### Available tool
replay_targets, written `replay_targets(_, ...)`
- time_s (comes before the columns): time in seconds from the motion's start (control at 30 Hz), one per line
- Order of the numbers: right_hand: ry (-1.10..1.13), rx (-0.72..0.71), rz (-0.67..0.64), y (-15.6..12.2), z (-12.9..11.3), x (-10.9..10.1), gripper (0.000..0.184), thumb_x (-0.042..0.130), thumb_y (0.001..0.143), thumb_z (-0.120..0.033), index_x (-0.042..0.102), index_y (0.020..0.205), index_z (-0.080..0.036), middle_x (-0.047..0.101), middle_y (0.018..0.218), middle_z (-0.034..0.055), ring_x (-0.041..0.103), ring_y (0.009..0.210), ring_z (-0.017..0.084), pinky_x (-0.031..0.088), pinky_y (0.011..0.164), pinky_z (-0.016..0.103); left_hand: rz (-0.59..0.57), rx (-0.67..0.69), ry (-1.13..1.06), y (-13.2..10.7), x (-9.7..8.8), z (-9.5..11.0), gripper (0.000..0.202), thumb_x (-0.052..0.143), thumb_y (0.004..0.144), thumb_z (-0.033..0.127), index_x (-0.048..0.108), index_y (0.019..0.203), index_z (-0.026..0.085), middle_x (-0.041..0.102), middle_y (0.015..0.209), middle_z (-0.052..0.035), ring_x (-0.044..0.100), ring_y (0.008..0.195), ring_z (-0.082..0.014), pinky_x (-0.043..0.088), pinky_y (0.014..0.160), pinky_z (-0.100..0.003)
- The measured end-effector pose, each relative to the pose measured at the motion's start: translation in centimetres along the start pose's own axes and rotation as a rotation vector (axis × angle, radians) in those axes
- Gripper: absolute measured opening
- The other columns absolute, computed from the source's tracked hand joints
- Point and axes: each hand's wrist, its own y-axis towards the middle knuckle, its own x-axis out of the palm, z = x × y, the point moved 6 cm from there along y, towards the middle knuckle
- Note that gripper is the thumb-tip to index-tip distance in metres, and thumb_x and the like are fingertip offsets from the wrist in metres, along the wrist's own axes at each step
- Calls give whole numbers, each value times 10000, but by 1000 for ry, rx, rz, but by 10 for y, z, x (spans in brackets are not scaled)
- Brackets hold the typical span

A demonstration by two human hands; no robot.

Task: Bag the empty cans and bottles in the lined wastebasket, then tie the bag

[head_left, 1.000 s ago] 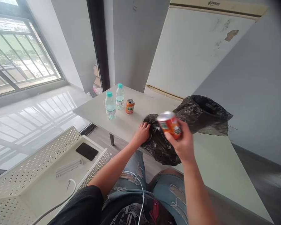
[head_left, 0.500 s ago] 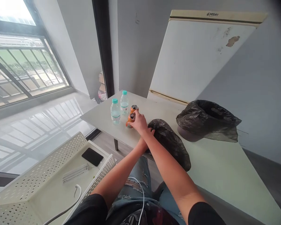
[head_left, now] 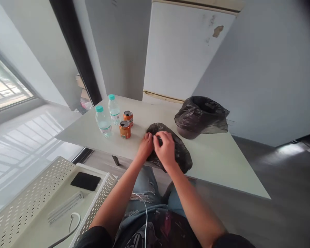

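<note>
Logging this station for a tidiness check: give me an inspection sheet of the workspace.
Surface: pale table, no spills seen.
Job's things: crumpled black bag at the near edge.
Clutter: near orange can, far orange can, near water bottle, far water bottle, bag-lined bin.
Hands: left hand and right hand, fingers curled into the black bag.
Cables: white cable across the lap; second cable by the phone on the cart.
Surroundings: fridge, window at left.
</note>
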Motion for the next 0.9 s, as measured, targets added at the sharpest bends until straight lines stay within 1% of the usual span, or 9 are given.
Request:
replay_targets(0.1, -136, 67, 83, -37, 62, -67, 290, 520, 1064, -395, 683, 1225, -218, 708, 1269, 145, 617, 1233, 325, 497, 1113, 524, 81, -82, -162, -1, -16, -1, 276, 392, 1036, 180, 540, 1267, 210, 650, 1275, -164, 662, 1162, -288, 538, 1007, -444)
replay_targets(0.2, -156, 135, -148, -76, 119, -98, 335, 572, 1039, -455, 707, 1265, -248, 731, 1299, 127, 648, 1216, 345, 545, 1042, 556, 201, -154, -355, -2, -31, -8, 213, 434, 1018, 210, 545, 1196, 245, 674, 1264, -113, 658, 1149, -267, 517, 1029, -431)
replay_targets(0.27, -94, 143, -342, -102, 132, -103, 257, 575, 1042, -412, 759, 1154, -272, 780, 1173, 94, 706, 1109, 316, 598, 951, 523, 255, -259, -477, -2, -35, -19, 156, 492, 976, 239, 572, 1109, 247, 695, 1144, -80, 648, 1102, -263, 502, 1036, -427)
replay_targets(0.43, 99, 58, -550, -140, 73, -105, 252, 648, 980, -239, 805, 1133, -364, 808, 1128, 34, 744, 1083, 277, 665, 897, 481, 271, -451, -708, 10, -36, -40, 122, 559, 876, 326, 591, 940, 226, 656, 977, -34, 607, 1034, -231, 497, 1019, -377)
replay_targets(0.53, 381, 57, -710, -141, 39, -100, 256, 658, 999, -286, 804, 1150, -432, 816, 1092, 4, 766, 1039, 251, 659, 922, 458, 219, -486, -810, 23, -38, -41, 207, 572, 854, 388, 606, 974, 223, 671, 955, -28, 650, 956, -221, 549, 928, -370)
replay_targets(0.6, 522, 223, -609, -130, 50, -103, 180, 654, 1012, -378, 813, 1097, -379, 813, 973, 21, 771, 896, 245, 645, 873, 455, 116, -512, -894, 31, -40, -35, 261, 617, 835, 434, 635, 966, 210, 697, 896, -45, 689, 884, -243, 587, 861, -402)
replay_targets(0.67, 570, 459, -306, -116, 86, -110, 232, 661, 998, -470, 800, 1052, -292, 791, 879, 45, 747, 835, 242, 619, 820, 424, -41, -583, -1070, 34, -38, -25, 297, 667, 831, 468, 672, 943, 193, 720, 846, -73, 724, 881, -284, 615, 850, -447)
replay_targets(0.77, 664, 729, 90, -107, 141, -109, 437, 738, 901, -575, 757, 1184, -242, 794, 1135, 106, 723, 1038, 266, 591, 839, 382, -251, -754, -1379, 27, -34, 2, 262, 691, 866, 451, 695, 895, 190, 742, 805, -86, 760, 913, -316, 645, 865, -479)
replay_targets(0.9, 1125, 927, 7, -96, 164, -65, 649, 779, 821, -688, 703, 1346, -314, 726, 1388, 79, 725, 1051, 249, 592, 804, 362, -336, -873, -1545, 16, -33, 43, 141, 696, 900, 327, 722, 907, 188, 776, 828, -59, 792, 880, -283, 676, 843, -423)
